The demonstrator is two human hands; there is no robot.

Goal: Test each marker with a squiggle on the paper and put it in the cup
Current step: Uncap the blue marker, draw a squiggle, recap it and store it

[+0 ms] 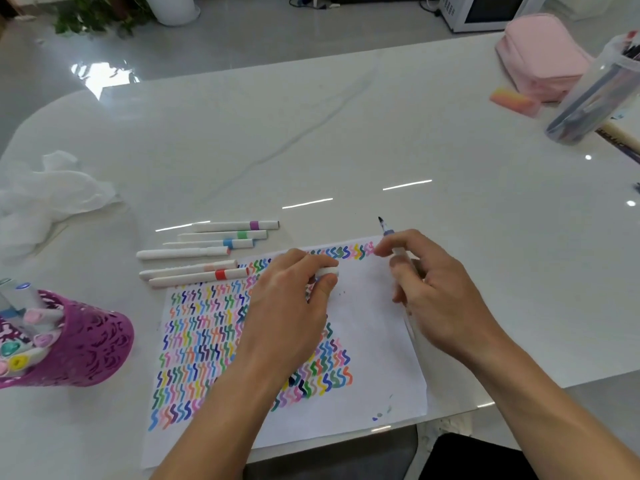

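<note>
White glossy table [346, 133], left to right: filled purple cup [86, 348], six capped markers [207, 251] beside the squiggle-covered paper [374, 341], left hand [287, 306] pinching a white cap [327, 271], right hand [436, 299] gripping the uncapped marker [389, 233] tip-up, pink pouch [540, 57] far right.

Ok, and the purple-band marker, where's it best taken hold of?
Pinch the purple-band marker mid-barrel, from above and the far side: it lies flat, crosswise, outermost in the row, table bare beyond it, green-band marker close on its near side.
</note>
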